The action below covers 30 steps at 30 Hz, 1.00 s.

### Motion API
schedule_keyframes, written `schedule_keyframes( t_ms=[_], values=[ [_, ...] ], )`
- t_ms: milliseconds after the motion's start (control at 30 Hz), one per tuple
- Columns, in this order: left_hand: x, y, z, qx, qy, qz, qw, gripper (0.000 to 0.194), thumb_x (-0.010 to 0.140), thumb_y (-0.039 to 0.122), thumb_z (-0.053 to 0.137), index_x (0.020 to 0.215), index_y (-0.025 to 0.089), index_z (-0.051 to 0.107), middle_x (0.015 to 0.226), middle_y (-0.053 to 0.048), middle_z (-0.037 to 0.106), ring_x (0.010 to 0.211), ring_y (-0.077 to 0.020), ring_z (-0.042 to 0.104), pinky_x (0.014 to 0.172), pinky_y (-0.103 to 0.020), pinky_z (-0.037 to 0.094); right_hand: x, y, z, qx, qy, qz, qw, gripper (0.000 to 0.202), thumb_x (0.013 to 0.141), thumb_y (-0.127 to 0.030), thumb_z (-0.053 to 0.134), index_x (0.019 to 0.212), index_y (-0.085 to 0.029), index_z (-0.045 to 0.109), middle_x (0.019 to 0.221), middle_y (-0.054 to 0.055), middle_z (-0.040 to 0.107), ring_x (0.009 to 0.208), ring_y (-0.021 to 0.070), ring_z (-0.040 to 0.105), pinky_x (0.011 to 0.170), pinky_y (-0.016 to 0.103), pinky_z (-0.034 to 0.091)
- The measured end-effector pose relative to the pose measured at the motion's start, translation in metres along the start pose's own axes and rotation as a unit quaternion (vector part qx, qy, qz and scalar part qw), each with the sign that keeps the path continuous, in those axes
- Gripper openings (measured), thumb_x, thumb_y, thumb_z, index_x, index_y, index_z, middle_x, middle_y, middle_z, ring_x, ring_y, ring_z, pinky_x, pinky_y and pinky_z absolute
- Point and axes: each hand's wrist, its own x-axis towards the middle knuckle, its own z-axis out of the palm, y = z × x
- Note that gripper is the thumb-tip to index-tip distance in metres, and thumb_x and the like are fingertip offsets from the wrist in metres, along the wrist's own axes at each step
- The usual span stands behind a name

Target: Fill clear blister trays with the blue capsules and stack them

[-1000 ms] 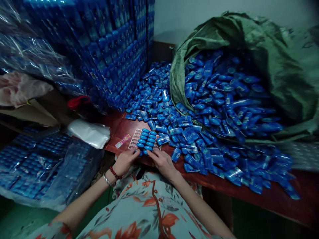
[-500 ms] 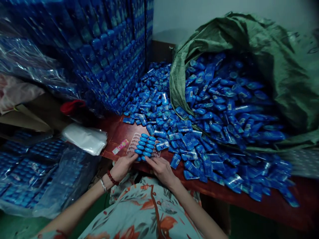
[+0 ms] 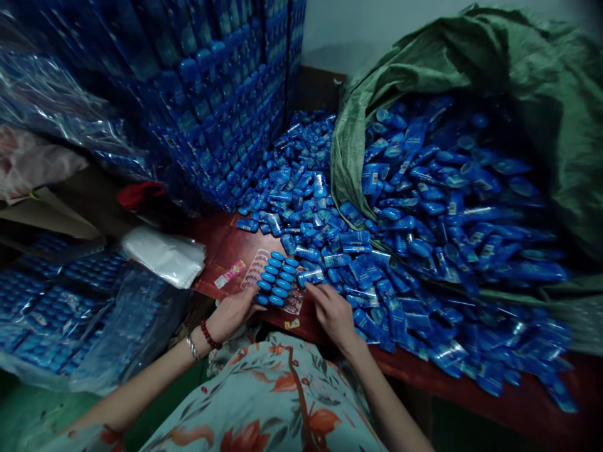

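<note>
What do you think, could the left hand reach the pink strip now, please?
Probably yes: the pink strip lies uncovered near the left hand, with nothing visible between them.

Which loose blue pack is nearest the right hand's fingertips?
The pack just right of the two rows of blue ovals, lying at the right hand's fingertips. Other loose packs sit farther from them.

Sack: creased green woven plastic (image 3: 351, 132), dull, rough along its folds.
Packets: glossy blue plastic (image 3: 358, 267), glinting hard up there.
Tray: thin, clear, shiny moulded plastic (image 3: 257, 267).
Tabletop: smooth reddish surface (image 3: 223, 242) with a soft sheen.
Folded bags: limp, milky plastic film (image 3: 164, 254).
Blouse: matt printed cloth (image 3: 264, 402).
</note>
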Motion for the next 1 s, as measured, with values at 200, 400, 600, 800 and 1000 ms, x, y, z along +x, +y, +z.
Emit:
schedule_keyframes(
  t_ms=[200, 400, 600, 800, 1000],
  values=[
    [0.008, -0.006, -0.003, -0.098, 0.006, 0.009, 0.995, 0.017, 0.091, 0.033, 0.042, 0.089, 0.019, 0.050, 0.081, -0.002, 0.063, 0.073, -0.0141, 0.061, 0.067, -0.023, 0.046, 0.031, 0.020, -0.005, -0.110, -0.143, 0.005, 0.984, 0.044, 0.086, -0.009, 0.043, 0.127, -0.024, 0.047, 0.113, 0.010, 0.055, 0.091, 0.0215, 0.054, 0.065, 0.030, 0.049],
    [0.017, -0.017, -0.030, -0.066, -0.044, -0.006, 0.997, 0.036, 0.082, 0.050, 0.055, 0.101, 0.019, 0.051, 0.083, -0.002, 0.066, 0.074, -0.0173, 0.062, 0.063, -0.023, 0.043, 0.054, 0.014, -0.009, -0.184, -0.295, 0.027, 0.937, 0.040, 0.081, -0.003, 0.042, 0.116, -0.019, 0.051, 0.104, 0.008, 0.056, 0.087, 0.0194, 0.057, 0.058, 0.024, 0.043],
    [0.085, -0.070, -0.060, -0.057, 0.181, -0.061, 0.980, 0.022, 0.089, 0.036, 0.045, 0.091, 0.016, 0.056, 0.086, -0.003, 0.062, 0.077, -0.0145, 0.058, 0.072, -0.025, 0.045, 0.022, 0.015, -0.017, 0.014, -0.133, 0.174, 0.976, 0.036, 0.085, -0.028, 0.050, 0.120, -0.020, 0.045, 0.095, 0.006, 0.061, 0.076, 0.0185, 0.061, 0.061, 0.027, 0.044],
    [0.137, -0.083, -0.064, 0.175, 0.089, -0.124, 0.973, 0.036, 0.085, 0.035, 0.053, 0.115, 0.015, 0.049, 0.122, -0.014, 0.047, 0.098, -0.0253, 0.058, 0.072, -0.032, 0.049, 0.002, -0.006, 0.008, 0.337, 0.098, 0.390, 0.852, 0.051, 0.067, -0.048, 0.068, 0.105, -0.020, 0.050, 0.057, -0.010, 0.044, 0.042, 0.0081, 0.041, 0.040, 0.020, 0.034],
    [0.101, -0.056, -0.039, 0.283, 0.030, -0.173, 0.943, 0.036, 0.093, 0.030, 0.029, 0.112, 0.009, 0.050, 0.110, -0.019, 0.050, 0.079, -0.0256, 0.063, 0.058, -0.032, 0.048, 0.001, -0.003, 0.022, 0.458, 0.165, 0.444, 0.752, 0.042, 0.071, -0.049, 0.064, 0.097, -0.020, 0.048, 0.056, -0.009, 0.052, 0.042, 0.0095, 0.052, 0.037, 0.019, 0.039]
  ],
)
